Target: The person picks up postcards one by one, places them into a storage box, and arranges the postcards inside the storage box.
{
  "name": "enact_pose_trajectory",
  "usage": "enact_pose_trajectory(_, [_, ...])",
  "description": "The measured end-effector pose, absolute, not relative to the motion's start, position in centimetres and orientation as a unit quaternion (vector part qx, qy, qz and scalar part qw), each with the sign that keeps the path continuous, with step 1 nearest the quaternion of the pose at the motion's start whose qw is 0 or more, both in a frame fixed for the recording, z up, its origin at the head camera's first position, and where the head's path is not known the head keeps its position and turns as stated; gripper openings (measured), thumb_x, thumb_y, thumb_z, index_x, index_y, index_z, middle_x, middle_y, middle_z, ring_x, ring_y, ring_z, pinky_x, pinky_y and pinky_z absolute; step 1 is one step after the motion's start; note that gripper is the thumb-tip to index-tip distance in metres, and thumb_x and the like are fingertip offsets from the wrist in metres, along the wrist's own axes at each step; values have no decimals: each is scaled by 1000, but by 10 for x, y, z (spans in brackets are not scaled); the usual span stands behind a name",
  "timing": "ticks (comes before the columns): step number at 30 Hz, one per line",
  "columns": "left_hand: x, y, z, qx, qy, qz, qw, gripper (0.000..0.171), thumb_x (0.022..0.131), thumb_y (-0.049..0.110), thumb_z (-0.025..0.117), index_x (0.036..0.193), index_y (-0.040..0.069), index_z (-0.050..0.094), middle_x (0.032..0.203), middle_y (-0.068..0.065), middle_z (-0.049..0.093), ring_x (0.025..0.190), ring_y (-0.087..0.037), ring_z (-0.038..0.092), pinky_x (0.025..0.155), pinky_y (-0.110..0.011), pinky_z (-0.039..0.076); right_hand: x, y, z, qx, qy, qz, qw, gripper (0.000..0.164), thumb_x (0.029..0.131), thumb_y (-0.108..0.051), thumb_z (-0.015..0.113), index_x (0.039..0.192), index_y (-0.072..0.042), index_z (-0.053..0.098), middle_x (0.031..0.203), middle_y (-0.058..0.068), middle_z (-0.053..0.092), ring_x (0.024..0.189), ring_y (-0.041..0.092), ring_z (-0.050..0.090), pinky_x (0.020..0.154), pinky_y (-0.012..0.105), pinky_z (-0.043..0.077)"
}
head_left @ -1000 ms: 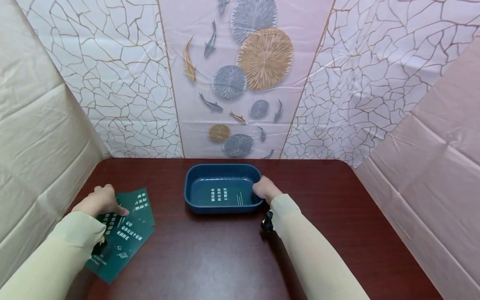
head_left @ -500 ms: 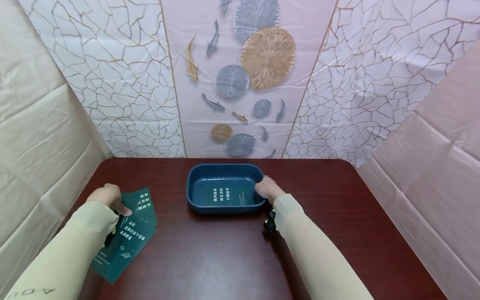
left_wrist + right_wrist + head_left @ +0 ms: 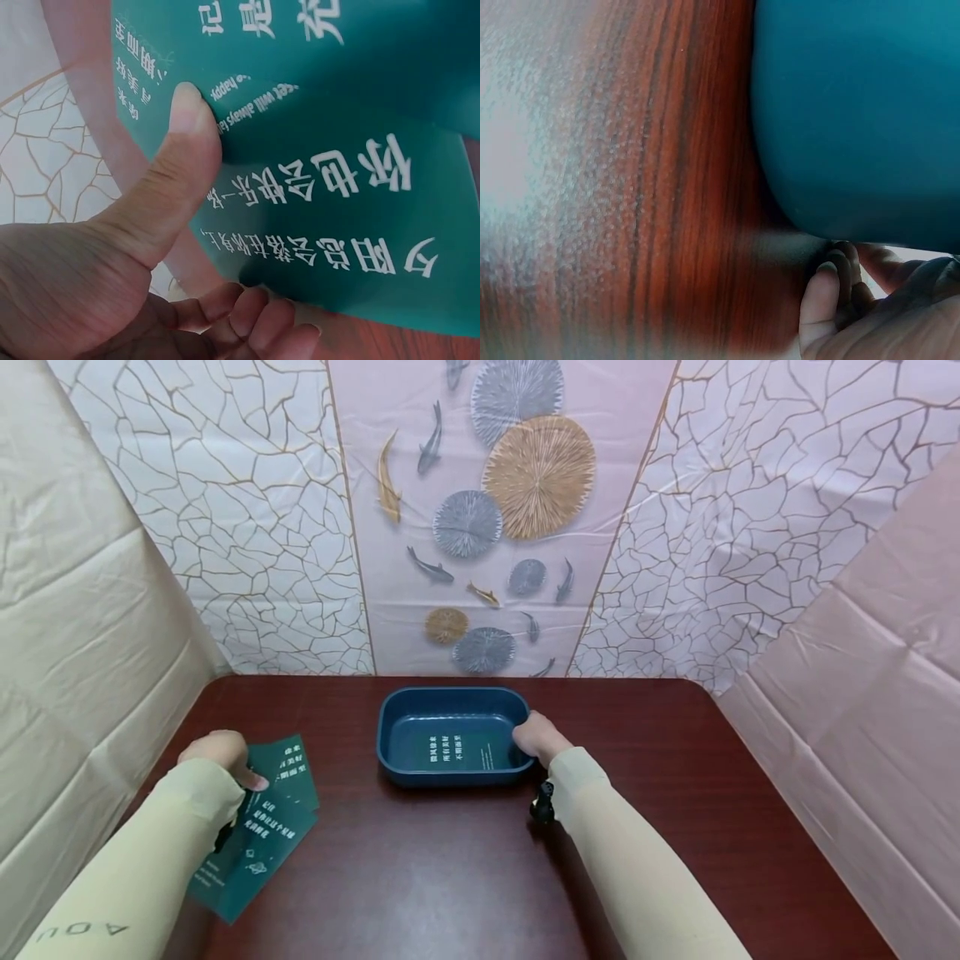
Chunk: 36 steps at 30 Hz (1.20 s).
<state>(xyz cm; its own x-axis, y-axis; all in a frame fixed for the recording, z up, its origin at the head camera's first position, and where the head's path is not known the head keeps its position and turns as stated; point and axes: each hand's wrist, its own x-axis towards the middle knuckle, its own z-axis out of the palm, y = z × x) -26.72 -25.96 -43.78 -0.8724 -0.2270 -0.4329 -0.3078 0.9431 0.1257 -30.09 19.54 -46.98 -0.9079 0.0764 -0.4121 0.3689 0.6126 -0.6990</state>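
At the left of the head view, my left hand [image 3: 217, 753] grips several fanned dark green cards [image 3: 279, 843] with white printed characters. In the left wrist view the thumb lies on top of the green cards [image 3: 322, 217], with the other fingers curled below their edge. The hand and sleeve cover the cards' left part in the head view. Near the table's back middle stands a blue rectangular basin [image 3: 442, 779]. Its right end is held by my right hand [image 3: 538, 737], fingers bent at the rim. Another green card [image 3: 476, 752] lies flat inside the basin.
The dark red wooden table [image 3: 420, 877] reflects light near its front middle. A patterned cloth [image 3: 465, 602] hangs behind it, with pale cloth walls [image 3: 82, 635] on both sides. A small black wrist device [image 3: 542, 803] sits below the right cuff.
My left wrist has swung right and forward, covering more of the fanned cards, while the thumb stays on them. The head view has shifted slightly. The right hand keeps its hold on the basin.
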Motion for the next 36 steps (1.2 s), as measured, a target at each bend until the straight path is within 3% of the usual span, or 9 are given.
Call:
enact_pose_trajectory(15, [-267,-255,-433,-135,960,87,229,64,72,33,86,109,-12,59,95,-26,55,89,-37,51,77,-47,53,-302,194,-471,134,884,-413,175,59,99,-10,44,151,3,18,152,20,28,131,34,35,103,55,34])
enact_pose_trajectory(23, [-276,-268,-446,-131,953,79,260,84,71,50,81,117,-15,54,107,-31,53,95,-37,51,84,-49,50,-303,195,-473,131,886,-410,174,59,100,-10,44,151,2,17,153,20,27,133,34,34,104,55,33])
enact_pose_trajectory(30, [-269,-274,-450,-127,956,113,238,109,70,53,81,125,-27,32,121,-45,31,105,-49,43,89,-56,45,-301,195,-475,128,883,-415,177,60,100,-11,43,152,2,16,154,19,25,134,34,32,104,54,33])
enact_pose_trajectory(36, [-268,-276,-452,-137,962,144,184,113,69,51,83,124,-31,27,112,-45,37,102,-50,42,87,-57,45,-302,195,-476,124,883,-418,177,60,100,-12,43,152,1,17,153,19,27,131,34,35,103,54,35])
